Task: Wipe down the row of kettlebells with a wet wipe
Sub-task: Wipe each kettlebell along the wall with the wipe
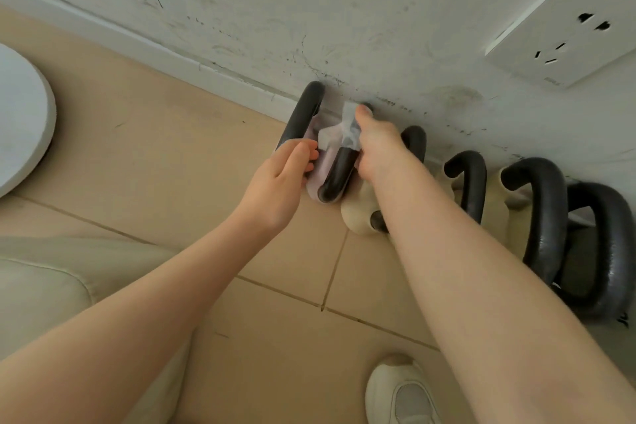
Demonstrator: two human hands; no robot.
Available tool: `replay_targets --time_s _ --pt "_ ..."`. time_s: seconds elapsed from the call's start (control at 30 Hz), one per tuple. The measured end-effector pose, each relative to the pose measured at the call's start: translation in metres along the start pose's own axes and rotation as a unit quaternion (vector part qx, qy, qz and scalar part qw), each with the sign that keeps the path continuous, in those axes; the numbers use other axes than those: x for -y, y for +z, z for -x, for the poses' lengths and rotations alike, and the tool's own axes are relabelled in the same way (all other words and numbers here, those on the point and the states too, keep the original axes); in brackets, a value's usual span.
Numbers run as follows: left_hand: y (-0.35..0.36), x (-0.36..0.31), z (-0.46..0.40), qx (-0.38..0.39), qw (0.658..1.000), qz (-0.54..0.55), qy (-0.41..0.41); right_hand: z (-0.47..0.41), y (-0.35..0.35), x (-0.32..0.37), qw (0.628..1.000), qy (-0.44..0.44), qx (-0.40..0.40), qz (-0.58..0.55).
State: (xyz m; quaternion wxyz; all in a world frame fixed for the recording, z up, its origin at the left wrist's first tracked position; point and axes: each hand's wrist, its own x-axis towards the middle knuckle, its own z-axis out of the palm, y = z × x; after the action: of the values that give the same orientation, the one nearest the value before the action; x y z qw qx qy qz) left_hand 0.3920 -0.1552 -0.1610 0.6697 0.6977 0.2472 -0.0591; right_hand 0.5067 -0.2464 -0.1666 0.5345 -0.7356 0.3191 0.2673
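Two hands are working the pink kettlebell [318,179] at twelve o'clock by the wall: your right hand [377,148] is pinching the limp wet wipe [339,132] around its stiff handle, your left hand [285,179] bracing the heavy body.

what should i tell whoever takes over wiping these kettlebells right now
Right hand: pressing the wet wipe onto the black handle of the pink kettlebell, the leftmost in the row.
Left hand: gripping the left side of that same kettlebell, steadying it.
The row sits on the tiled floor along the wall, below a socket.
Done: cannot tell which bells are already clean.
Left: finish this handle and body, then check the cream kettlebell beside it and the others to the right.
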Motion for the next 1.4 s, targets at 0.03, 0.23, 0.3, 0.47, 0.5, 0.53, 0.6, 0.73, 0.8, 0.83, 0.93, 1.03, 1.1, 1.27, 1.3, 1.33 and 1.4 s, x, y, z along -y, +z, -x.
replay_targets --time_s 0.03,0.23,0.3,0.47,0.5,0.53,0.6,0.73,0.8,0.83,0.93,1.03,1.1,1.27,1.3,1.33,1.4 --pt "0.000 -0.002 -0.003 -0.006 1.000 -0.009 0.007 0.006 0.000 -0.007 1.000 0.001 0.002 0.021" --pt "0.016 -0.023 -0.036 0.065 0.985 -0.153 -0.043 0.024 0.003 -0.082 0.984 -0.094 0.112 -0.098" --pt "0.024 -0.034 -0.047 0.097 0.965 -0.231 -0.074 0.026 0.009 -0.097 0.979 -0.133 0.113 -0.100" --pt "0.039 -0.045 -0.067 0.132 0.910 -0.371 -0.132 0.013 0.001 -0.060 0.989 -0.035 0.104 -0.096" --pt "0.039 -0.046 -0.071 0.137 0.899 -0.392 -0.137 0.010 -0.002 -0.052 0.989 -0.014 0.108 -0.098" --pt "0.038 -0.046 -0.073 0.144 0.897 -0.390 -0.151 0.008 -0.001 -0.051 0.989 -0.012 0.105 -0.103" --pt "0.034 -0.047 -0.076 0.165 0.909 -0.330 -0.195 0.014 0.007 -0.066 0.986 -0.071 0.099 -0.113" --pt "0.031 -0.043 -0.077 0.169 0.927 -0.265 -0.203 0.020 0.014 -0.110 0.968 -0.232 0.087 -0.051" --pt "0.032 -0.041 -0.076 0.164 0.927 -0.277 -0.194 0.014 0.009 -0.101 0.968 -0.221 0.107 -0.058" --pt "0.032 -0.040 -0.076 0.159 0.927 -0.284 -0.187 0.013 0.007 -0.093 0.968 -0.210 0.112 -0.075" --pt "0.033 -0.038 -0.077 0.147 0.934 -0.276 -0.170 0.011 0.016 -0.086 0.972 -0.179 0.080 -0.131" --pt "0.033 -0.036 -0.079 0.151 0.938 -0.267 -0.160 0.020 0.027 -0.107 0.974 -0.223 -0.006 -0.047" --pt "0.032 -0.034 -0.075 0.151 0.942 -0.259 -0.150 0.021 0.029 -0.124 0.966 -0.255 -0.025 0.031" --pt "0.028 -0.029 -0.061 0.137 0.955 -0.236 -0.118 0.013 0.036 -0.134 0.959 -0.279 -0.056 0.010" --pt "0.027 -0.029 -0.059 0.131 0.958 -0.221 -0.124 0.011 0.038 -0.133 0.960 -0.273 -0.059 -0.002" --pt "0.026 -0.028 -0.058 0.120 0.963 -0.201 -0.134 0.011 0.039 -0.130 0.961 -0.270 -0.061 -0.016" --pt "0.025 -0.026 -0.056 0.097 0.972 -0.149 -0.154 0.016 0.041 -0.125 0.962 -0.259 -0.067 -0.052"
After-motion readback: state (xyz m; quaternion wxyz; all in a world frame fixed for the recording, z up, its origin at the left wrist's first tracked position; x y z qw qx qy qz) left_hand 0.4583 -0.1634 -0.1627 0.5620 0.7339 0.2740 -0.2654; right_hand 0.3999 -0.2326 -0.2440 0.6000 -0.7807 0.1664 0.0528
